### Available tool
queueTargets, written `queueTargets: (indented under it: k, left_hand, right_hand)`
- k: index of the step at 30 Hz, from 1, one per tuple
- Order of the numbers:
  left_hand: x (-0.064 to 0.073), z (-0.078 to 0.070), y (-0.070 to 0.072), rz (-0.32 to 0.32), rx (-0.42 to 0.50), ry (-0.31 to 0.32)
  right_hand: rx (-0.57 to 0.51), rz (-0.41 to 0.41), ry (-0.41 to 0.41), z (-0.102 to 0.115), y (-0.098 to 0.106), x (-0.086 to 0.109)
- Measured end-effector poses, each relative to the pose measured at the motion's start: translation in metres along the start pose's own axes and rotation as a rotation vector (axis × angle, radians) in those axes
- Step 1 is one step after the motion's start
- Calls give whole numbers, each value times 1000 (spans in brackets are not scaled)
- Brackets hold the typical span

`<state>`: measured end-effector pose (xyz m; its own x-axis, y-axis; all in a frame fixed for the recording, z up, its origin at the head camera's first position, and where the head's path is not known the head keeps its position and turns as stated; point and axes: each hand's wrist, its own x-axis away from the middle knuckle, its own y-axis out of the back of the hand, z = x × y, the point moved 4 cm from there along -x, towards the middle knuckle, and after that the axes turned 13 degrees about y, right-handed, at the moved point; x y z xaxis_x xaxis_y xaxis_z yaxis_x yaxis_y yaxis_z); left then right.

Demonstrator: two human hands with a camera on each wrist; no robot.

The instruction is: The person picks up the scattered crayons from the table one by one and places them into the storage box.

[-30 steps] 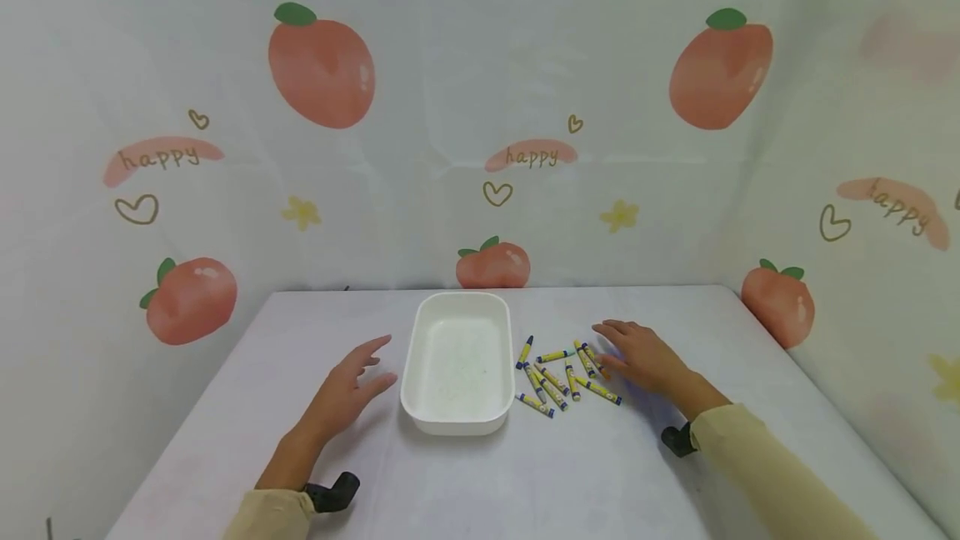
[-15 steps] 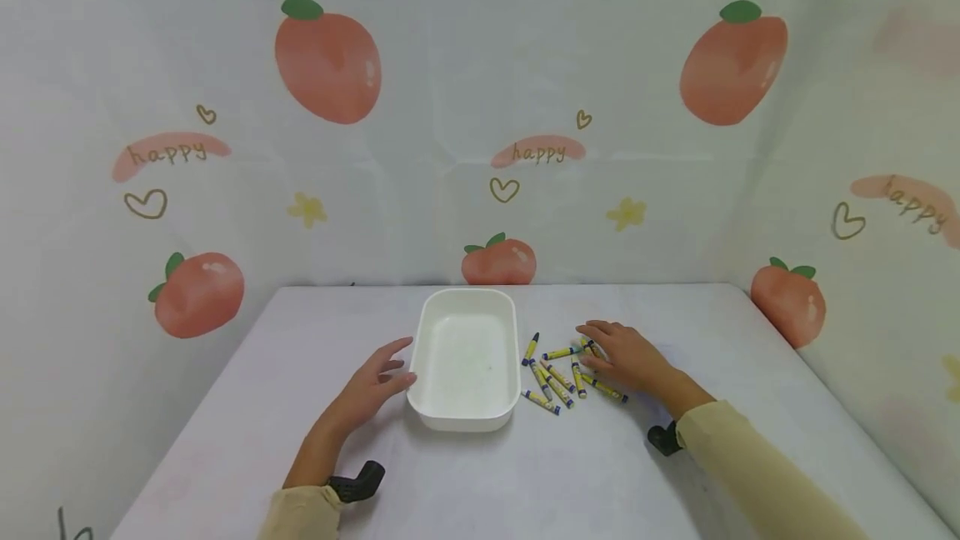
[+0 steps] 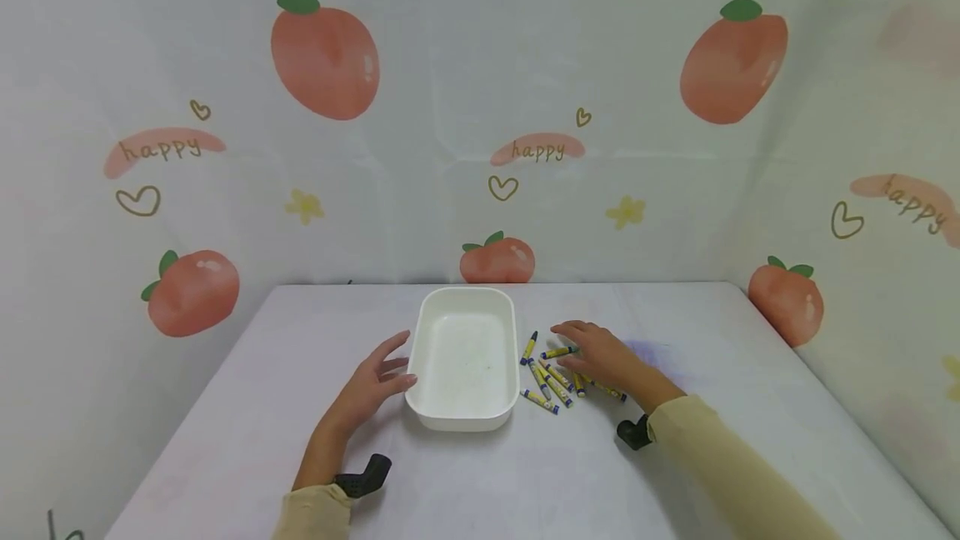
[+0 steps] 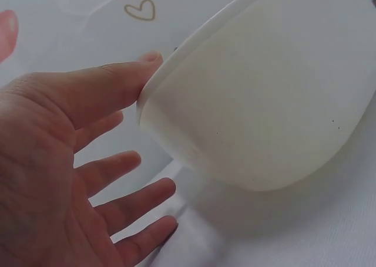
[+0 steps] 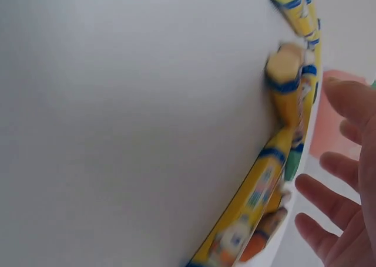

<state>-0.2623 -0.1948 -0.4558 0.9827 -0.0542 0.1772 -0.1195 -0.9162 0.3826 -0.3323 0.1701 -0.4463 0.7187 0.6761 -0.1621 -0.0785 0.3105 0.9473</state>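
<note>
My left hand (image 3: 363,390) is at the left side of a white rectangular plastic tub (image 3: 463,422). In the left wrist view its thumb (image 4: 126,82) touches the tub's rim, while the other fingers spread loosely below, holding nothing. Over the right part of a pile of crayons (image 3: 540,402) hovers my right hand (image 3: 603,357), palm down with relaxed fingers, hiding some of them. The crayons have yellow wrappers with blue bands. Seen from the right wrist, a yellow crayon (image 5: 249,208) lies nearest the camera, and the fingertips (image 5: 308,185) show nothing between them.
Both stand on a table covered with a white cloth (image 3: 510,490), the crayons just right of the tub. A faint purple smudge (image 3: 651,354) marks the cloth by my right wrist. Behind hangs a white curtain (image 3: 420,215) printed with fruit.
My left hand has moved right to the tub's side. My right hand has shifted left, further over the crayons. The view has tilted slightly.
</note>
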Motion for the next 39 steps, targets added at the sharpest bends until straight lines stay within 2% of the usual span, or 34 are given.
queueTargets:
  k: [6, 11, 17, 23, 39]
  left_hand:
    - [0, 2, 0, 8, 23, 3]
    - [-3, 4, 2, 6, 38, 6]
    - [-4, 5, 3, 15, 43, -15]
    - [-2, 5, 2, 36, 71, -22]
    - [-2, 5, -3, 43, 82, -49]
  right_hand:
    - [-109, 42, -96, -1, -8, -12]
    - [-188, 7, -163, -2, -7, -20]
    - [-145, -15, -145, -4, -6, -23]
    - [-119, -26, -161, -5, -9, -23]
    - [-19, -39, -105, -6, -13, -24]
